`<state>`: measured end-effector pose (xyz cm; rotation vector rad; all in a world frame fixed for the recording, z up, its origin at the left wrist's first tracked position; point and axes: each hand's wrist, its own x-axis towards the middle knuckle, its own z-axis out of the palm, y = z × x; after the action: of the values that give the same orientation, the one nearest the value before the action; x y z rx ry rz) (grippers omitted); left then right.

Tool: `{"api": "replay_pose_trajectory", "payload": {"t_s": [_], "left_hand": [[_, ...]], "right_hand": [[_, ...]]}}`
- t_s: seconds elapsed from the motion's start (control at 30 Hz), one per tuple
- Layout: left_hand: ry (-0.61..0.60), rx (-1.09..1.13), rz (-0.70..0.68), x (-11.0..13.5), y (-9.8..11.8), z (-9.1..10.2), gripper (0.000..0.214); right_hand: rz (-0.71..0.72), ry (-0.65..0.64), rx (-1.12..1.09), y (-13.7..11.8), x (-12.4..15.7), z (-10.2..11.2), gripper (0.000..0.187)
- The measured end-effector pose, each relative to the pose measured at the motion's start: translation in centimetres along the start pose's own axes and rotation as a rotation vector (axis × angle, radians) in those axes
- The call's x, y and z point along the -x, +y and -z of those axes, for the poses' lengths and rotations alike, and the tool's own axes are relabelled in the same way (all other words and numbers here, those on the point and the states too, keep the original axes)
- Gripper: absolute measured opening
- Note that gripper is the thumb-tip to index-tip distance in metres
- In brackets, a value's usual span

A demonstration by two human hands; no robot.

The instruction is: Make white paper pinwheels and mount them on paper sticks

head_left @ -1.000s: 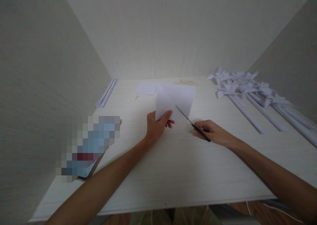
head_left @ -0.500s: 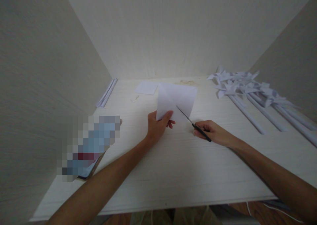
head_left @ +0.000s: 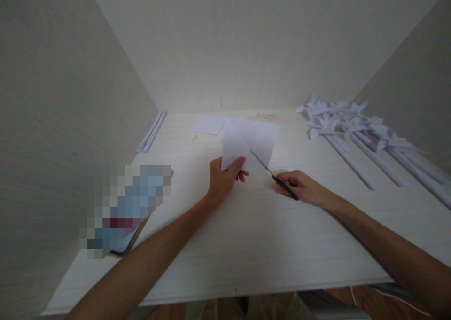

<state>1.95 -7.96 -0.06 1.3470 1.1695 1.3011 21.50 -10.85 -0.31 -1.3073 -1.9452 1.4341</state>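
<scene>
My left hand (head_left: 222, 179) pinches the lower left corner of a white square sheet of paper (head_left: 259, 139), holding it up off the white table (head_left: 246, 235). My right hand (head_left: 299, 187) is closed round the black handles of a pair of scissors (head_left: 273, 174). The thin blades point up and left, into the lower edge of the sheet, near its middle.
Several white paper pinwheels on rolled paper sticks (head_left: 355, 132) lie at the right. A small white paper square (head_left: 208, 124) and a scrap (head_left: 191, 140) lie behind the sheet. Rolled paper (head_left: 152, 131) rests by the left wall. A blurred-out object (head_left: 123, 207) sits at the left.
The sheet has shifted very slightly in my left hand. The scissors and my right hand stay almost where they were.
</scene>
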Motion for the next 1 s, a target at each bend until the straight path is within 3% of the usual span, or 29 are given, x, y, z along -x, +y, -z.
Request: {"api": "replay_pose_trajectory", "payload": {"t_s": [0.17, 0.37, 0.53, 1.0], "left_hand": [[-0.012, 0.029, 0.001, -0.2, -0.1, 0.1, 0.031], [0.086, 0.091, -0.093, -0.6, -0.5, 0.4, 0.029], [0.088, 0.098, -0.101, -0.8, -0.6, 0.5, 0.029], [0.044, 0.339, 0.089, -1.2, -1.0, 0.7, 0.018]], "right_hand": [[-0.005, 0.006, 0.011, 0.0, 0.0, 0.0, 0.038], [-0.004, 0.015, 0.011, -0.1, 0.0, 0.0, 0.039], [-0.008, 0.015, 0.002, -0.2, 0.0, 0.0, 0.039], [-0.002, -0.004, 0.036, 0.1, -0.1, 0.2, 0.040]]}}
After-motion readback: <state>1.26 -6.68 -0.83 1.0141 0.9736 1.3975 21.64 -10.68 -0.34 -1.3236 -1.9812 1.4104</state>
